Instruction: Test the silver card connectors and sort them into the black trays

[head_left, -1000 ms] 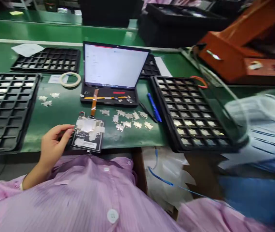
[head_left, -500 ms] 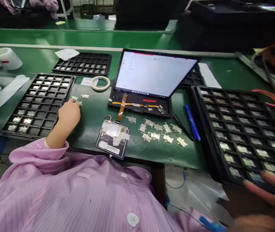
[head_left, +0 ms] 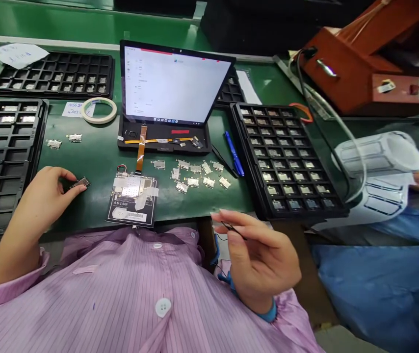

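Head view: the right hand [head_left: 257, 260] pinches a thin black piece [head_left: 231, 226] between finger and thumb, to the right of the black circuit card [head_left: 132, 215]. Left of the card, the left hand [head_left: 43, 198] touches a small metal part [head_left: 80, 184]; I cannot tell if it grips.

a pink striped smock [head_left: 102, 306] with white buttons [head_left: 163, 307]

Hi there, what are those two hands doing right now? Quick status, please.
Left hand: pinching small metal component on green mat. Right hand: pinching thin dark piece, held up near chest. Taped circuit board between them.
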A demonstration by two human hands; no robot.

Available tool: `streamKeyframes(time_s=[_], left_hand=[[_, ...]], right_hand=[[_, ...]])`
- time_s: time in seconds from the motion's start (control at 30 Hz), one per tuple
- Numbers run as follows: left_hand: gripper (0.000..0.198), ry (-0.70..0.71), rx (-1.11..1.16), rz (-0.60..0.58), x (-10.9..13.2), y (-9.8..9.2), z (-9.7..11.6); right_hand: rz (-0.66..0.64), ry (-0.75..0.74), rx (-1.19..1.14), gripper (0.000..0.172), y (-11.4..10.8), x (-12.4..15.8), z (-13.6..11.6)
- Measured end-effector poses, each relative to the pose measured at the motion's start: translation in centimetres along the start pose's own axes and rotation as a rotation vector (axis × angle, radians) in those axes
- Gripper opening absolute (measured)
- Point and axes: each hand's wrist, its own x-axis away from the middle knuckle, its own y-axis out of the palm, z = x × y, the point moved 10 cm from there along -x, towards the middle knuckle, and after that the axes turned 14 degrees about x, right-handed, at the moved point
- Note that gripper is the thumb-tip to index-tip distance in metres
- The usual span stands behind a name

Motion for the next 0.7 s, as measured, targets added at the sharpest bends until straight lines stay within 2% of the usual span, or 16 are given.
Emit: streamKeyframes(time_s=[0.1, 0.2, 0.27, 0.3, 0.33, 0.4, 0.47, 0.53, 0.6, 0.7], left_hand=[[0.034, -0.134, -0.153, 0.015, 0.8, -0.3, -0.6], [0.035, -0.216, -0.163, -0.019, 1.6, 0.0, -0.9], [0.031, -0.192, -0.160, -0.011, 1.9, 0.3, -0.4], [0.026, -0.132, -0.150, 0.017, 2.0, 0.5, 0.4], [0.021, -0.024, -0.138, 0.071, 2.1, 0.5, 1.8], [0.010, 0.335, -0.136, 0.231, 3.3, 0.4, 6.1], [0.014, 0.782, -0.165, 0.387, 6.5, 0.9, 10.9], [0.020, 1.132, -0.199, 0.445, 9.8, 2.3, 14.1], [0.019, 1.310, -0.196, 0.444, 11.5, 3.4, 15.8], [0.022, 1.380, -0.156, 0.443, 12.2, 3.9, 17.3]], right_hand=[[-0.038, 0.023, -0.017, 0.034, 0.2, 0.4, 0.3], [-0.071, 0.054, -0.034, 0.035, 0.6, 0.7, 0.7], [-0.093, 0.068, -0.046, 0.035, 0.8, 0.8, 0.8], [-0.106, 0.074, -0.054, 0.035, 1.0, 0.8, 0.8], [-0.120, 0.081, -0.062, 0.035, 1.3, 0.8, 0.8], [-0.151, 0.099, -0.075, 0.034, 1.8, 0.7, 0.7], [-0.188, 0.123, -0.066, 0.032, 2.5, 0.5, 0.7], [-0.223, 0.138, -0.042, 0.030, 3.3, 0.3, 0.6], [-0.268, 0.154, -0.031, 0.028, 4.1, 0.0, 0.3], [-0.327, 0.213, -0.064, 0.022, 5.3, -0.3, 0.0]])
